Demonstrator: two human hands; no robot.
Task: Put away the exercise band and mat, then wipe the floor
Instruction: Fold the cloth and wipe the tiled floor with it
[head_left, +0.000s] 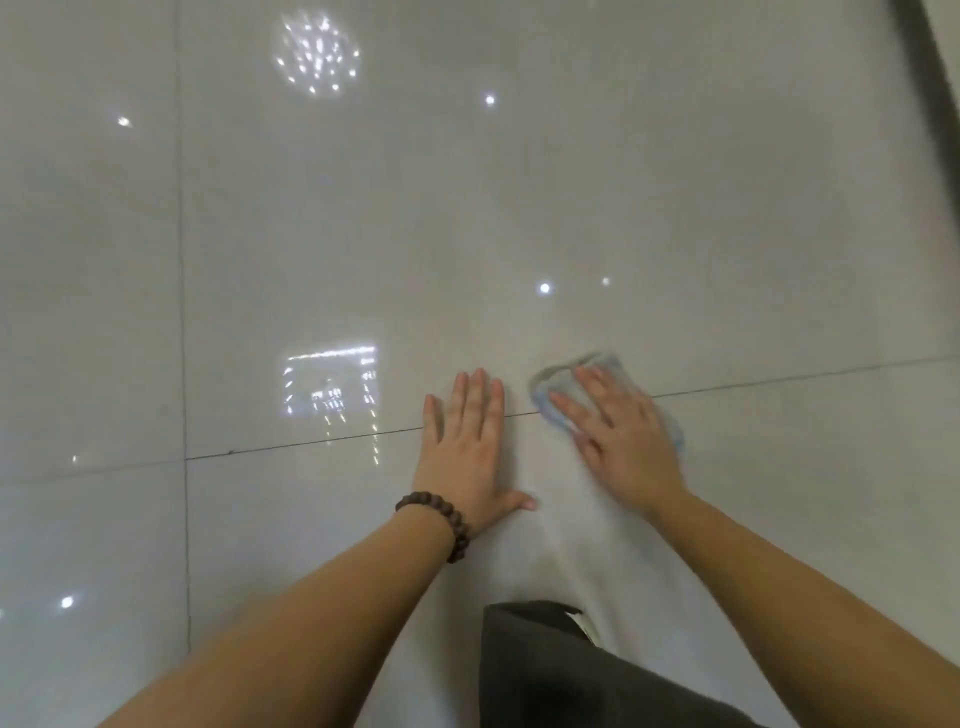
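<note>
A small grey-blue cloth (558, 387) lies flat on the glossy pale tiled floor (519, 208), blurred as if moving. My right hand (621, 434) presses down on the cloth with fingers spread, covering most of it. My left hand (467, 441) rests flat on the bare tile just left of the cloth, palm down and fingers apart, holding nothing. It wears a dark beaded bracelet at the wrist. No exercise band or mat is in view.
Grout lines cross under both hands and run down the left side. A dark strip (930, 67), perhaps a wall base or door frame, edges the top right corner. My dark clothing (561, 670) fills the bottom centre. Ceiling lights reflect off the tiles.
</note>
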